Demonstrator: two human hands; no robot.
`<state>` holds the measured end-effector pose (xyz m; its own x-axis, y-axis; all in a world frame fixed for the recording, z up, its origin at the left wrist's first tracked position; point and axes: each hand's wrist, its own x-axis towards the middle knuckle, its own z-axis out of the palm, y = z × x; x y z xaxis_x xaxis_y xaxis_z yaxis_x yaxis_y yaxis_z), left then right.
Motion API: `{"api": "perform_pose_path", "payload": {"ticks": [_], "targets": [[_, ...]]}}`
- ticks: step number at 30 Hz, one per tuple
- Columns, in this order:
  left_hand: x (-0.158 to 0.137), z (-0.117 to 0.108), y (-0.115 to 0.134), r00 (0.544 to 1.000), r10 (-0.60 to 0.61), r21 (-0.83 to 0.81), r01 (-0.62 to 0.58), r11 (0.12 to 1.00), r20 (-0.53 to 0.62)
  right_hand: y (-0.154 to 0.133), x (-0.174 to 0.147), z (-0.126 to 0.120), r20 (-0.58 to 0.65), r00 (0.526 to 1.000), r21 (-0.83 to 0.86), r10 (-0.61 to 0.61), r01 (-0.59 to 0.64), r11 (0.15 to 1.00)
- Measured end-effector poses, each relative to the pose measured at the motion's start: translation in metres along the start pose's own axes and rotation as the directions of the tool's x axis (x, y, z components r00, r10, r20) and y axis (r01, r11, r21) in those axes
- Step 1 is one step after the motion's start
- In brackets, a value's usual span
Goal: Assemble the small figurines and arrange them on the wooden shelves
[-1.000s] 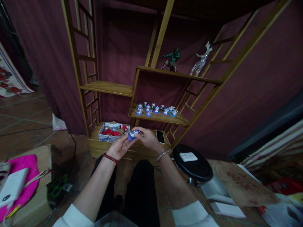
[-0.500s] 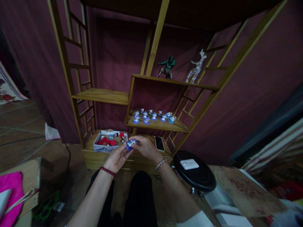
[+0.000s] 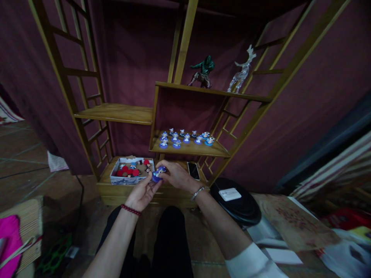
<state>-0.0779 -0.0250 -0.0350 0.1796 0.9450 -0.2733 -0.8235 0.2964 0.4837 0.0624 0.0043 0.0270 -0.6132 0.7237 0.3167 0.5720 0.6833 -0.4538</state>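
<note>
Figurine in purple and white is pinched by the left hand and right hand near an open white-rimmed box.

From my end I see one small, glossy purple-and-white figurine on a round purple base, held aloft between the left hand and the right hand. I read it as tilted, base toward the lower left, purple top toward the upper right, partly covered by fingers.
</note>
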Motion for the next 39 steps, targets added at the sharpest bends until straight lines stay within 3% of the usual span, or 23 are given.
{"api": "perform_pose_path", "payload": {"ticks": [22,30,39], "targets": [[-0.012,-0.002,0.009,0.987,-0.156,0.051,0.154,0.987,0.04,-0.023,0.018,-0.022,0.263,0.954,-0.073,-0.146,0.171,0.983],[-0.012,-0.006,0.009,0.982,-0.171,0.077,0.164,0.983,0.085,-0.023,0.023,-0.022,0.29,0.942,-0.089,-0.167,0.2,0.976],[-0.016,-0.001,0.008,0.992,-0.111,0.019,0.11,0.994,0.063,-0.025,0.022,-0.018,0.25,0.961,-0.075,-0.12,0.143,0.987]]}}
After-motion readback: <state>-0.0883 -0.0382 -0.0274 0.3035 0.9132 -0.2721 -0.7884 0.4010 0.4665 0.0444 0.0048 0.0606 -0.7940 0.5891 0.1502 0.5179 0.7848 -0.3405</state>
